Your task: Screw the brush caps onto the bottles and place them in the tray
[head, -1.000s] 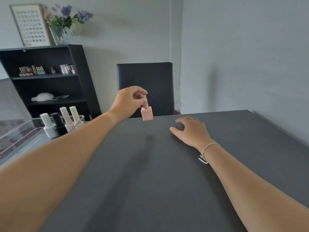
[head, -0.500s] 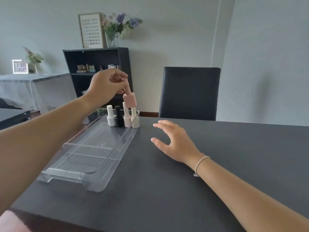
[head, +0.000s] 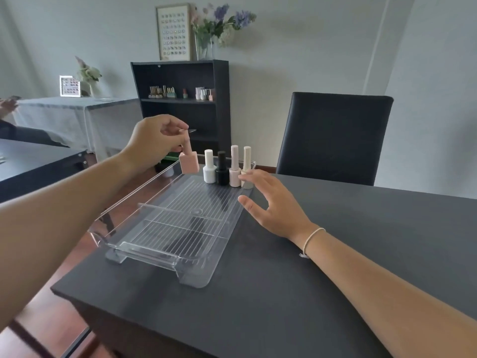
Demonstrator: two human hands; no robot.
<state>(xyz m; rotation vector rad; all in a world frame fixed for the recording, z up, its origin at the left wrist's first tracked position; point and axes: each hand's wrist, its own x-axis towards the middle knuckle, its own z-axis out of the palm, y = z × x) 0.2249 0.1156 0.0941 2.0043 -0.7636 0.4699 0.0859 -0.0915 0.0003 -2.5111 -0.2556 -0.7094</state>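
Since the frame half a second ago, the left hand (head: 152, 140) has carried the pink bottle (head: 189, 161) down from above the row of bottles to the far left end of the tray (head: 165, 244), and the right hand (head: 273, 202) has moved forward to the tray's right wall. Whether the pink bottle's base touches the tray floor cannot be determined; the clear wall and the angle obscure it. The left fingertips hide the top of the pink bottle's cap, and both forearms are cut off by the frame edges. The pink bottle hangs directly below the left fingers, capped, upright, just left of the white bottle (head: 209, 167). The left fingers are curled and pinch the cap at its top. The right hand is spread with fingers straight, holding nothing; its index finger overlaps the base of the cream bottle (head: 247, 166), contact not confirmed. Four capped bottles stand in a row at the tray's far end: white, black bottle (head: 222, 168), pale pink bottle (head: 234, 167), cream. The tray sits on the dark table (head: 284, 293).
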